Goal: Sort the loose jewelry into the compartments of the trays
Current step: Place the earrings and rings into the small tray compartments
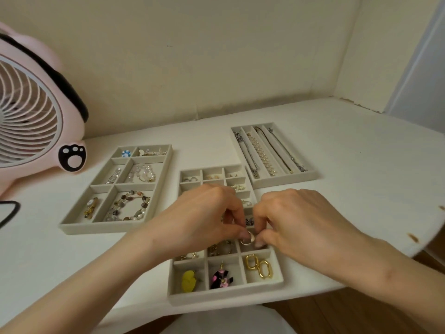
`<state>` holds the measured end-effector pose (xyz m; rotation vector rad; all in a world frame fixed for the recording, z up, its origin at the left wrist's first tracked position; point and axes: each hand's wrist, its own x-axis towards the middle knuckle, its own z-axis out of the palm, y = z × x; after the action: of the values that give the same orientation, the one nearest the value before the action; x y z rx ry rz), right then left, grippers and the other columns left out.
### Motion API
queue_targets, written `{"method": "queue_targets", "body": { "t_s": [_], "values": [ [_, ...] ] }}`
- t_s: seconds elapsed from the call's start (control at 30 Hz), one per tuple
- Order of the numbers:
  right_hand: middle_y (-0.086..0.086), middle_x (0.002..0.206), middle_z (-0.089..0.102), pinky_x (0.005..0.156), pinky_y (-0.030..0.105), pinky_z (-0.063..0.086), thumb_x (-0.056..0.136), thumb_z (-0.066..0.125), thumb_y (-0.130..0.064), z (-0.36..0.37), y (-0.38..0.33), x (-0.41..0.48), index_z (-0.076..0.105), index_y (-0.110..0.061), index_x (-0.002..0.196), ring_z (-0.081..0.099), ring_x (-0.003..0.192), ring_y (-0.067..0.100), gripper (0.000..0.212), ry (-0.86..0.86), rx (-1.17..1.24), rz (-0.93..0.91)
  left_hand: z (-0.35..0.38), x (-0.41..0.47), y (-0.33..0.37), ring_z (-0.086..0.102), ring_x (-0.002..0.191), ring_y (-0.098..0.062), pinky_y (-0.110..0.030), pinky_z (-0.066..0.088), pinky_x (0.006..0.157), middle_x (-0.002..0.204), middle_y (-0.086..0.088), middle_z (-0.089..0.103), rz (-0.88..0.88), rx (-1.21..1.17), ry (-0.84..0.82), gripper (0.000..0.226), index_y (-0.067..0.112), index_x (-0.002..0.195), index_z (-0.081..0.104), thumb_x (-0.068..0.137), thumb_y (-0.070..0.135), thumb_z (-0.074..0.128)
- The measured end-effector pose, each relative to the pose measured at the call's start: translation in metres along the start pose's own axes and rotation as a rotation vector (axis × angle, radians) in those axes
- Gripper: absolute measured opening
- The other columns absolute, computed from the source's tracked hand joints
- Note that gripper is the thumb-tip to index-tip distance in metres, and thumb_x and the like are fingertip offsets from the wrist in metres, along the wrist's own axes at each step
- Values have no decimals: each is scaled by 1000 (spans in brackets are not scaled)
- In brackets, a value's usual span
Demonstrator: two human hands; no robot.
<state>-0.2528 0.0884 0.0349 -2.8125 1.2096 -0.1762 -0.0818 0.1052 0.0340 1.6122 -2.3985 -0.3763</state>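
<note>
Three beige felt trays lie on the white table. My left hand [207, 220] and my right hand [296, 222] meet over the right column of the middle grid tray [226, 297]. Between their fingertips they pinch a small silver ring [246, 239] just above a compartment. That tray's front row holds a yellow piece [189, 280], a black-and-pink earring [220, 279] and gold link earrings [258, 265]. The left tray [101, 229] holds bead bracelets [130, 206] and brooches. The long-slot tray [284, 180] at the right holds chains and a pearl strand [261, 154].
A pink fan [36, 109] with a paw print stands at the far left, with a black cable [10, 210] beside it. The wall runs close behind the trays. The table's front edge curves away at the right, with wooden floor below.
</note>
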Motion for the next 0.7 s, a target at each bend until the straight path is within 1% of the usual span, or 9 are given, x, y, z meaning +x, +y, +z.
{"method": "queue_targets", "body": {
  "t_s": [0.03, 0.1, 0.17, 0.27, 0.4, 0.5, 0.6, 0.7],
  "values": [
    [-14, 73, 47, 53, 13, 25, 85, 63, -41, -3, 3, 0, 66, -31, 91, 42, 64, 2, 12, -20, 28, 14, 0, 0, 1, 49, 77, -2, -24, 43, 68, 78, 15, 53, -5, 7, -7, 16, 33, 79, 67, 76, 48, 67],
    [-15, 66, 41, 52, 14, 24, 83, 67, -41, -9, 7, -1, 64, -33, 85, 36, 59, -1, 9, -35, 84, 41, 0, 1, 3, 49, 79, -3, -26, 44, 70, 81, 14, 55, -14, 24, -21, 17, 32, 81, 67, 76, 48, 67],
    [-15, 63, 40, 53, 14, 26, 83, 67, -40, -12, 10, -3, 60, -35, 78, 37, 59, -2, 9, -18, 116, 56, -1, 1, 5, 50, 83, -4, -28, 45, 73, 85, 13, 57, -16, 67, -41, 17, 31, 83, 67, 77, 47, 67],
    [-13, 60, 42, 53, 14, 29, 84, 66, -39, -14, 11, -3, 58, -35, 75, 41, 58, -1, 12, 8, 162, 80, 0, 4, 10, 51, 89, -8, -29, 45, 76, 89, 11, 60, -2, 166, -80, 18, 29, 87, 67, 81, 46, 63],
    [-12, 62, 45, 54, 15, 31, 83, 66, -40, -13, 10, -2, 61, -35, 77, 44, 61, 1, 9, 6, 193, 78, 1, 9, 18, 51, 96, -11, -23, 32, 71, 96, 9, 59, 20, 291, -52, 17, 27, 90, 64, 83, 43, 61],
    [-11, 63, 48, 58, 18, 37, 82, 67, -39, -12, 11, -2, 57, -38, 74, 47, 64, 3, 13, -8, 213, 57, 1, 9, 19, 50, 101, -10, -22, 28, 71, 100, 10, 58, 27, 317, -23, 16, 29, 92, 62, 83, 42, 61],
    [-10, 65, 51, 63, 21, 42, 85, 65, -31, -11, 11, -3, 65, -39, 80, 51, 67, 5, 9, -28, 244, 49, 2, 7, 16, 50, 102, -10, -23, 29, 71, 100, 11, 57, 23, 291, -11, 17, 30, 95, 63, 83, 43, 61],
    [-8, 68, 54, 63, 19, 42, 87, 58, -22, -10, 11, -5, 70, -38, 90, 53, 70, 7, 21, -43, 242, 27, 4, 4, 13, 49, 101, -9, -24, 37, 76, 98, 11, 58, 45, 289, 6, 20, 31, 99, 66, 85, 44, 58]
  ]
}}
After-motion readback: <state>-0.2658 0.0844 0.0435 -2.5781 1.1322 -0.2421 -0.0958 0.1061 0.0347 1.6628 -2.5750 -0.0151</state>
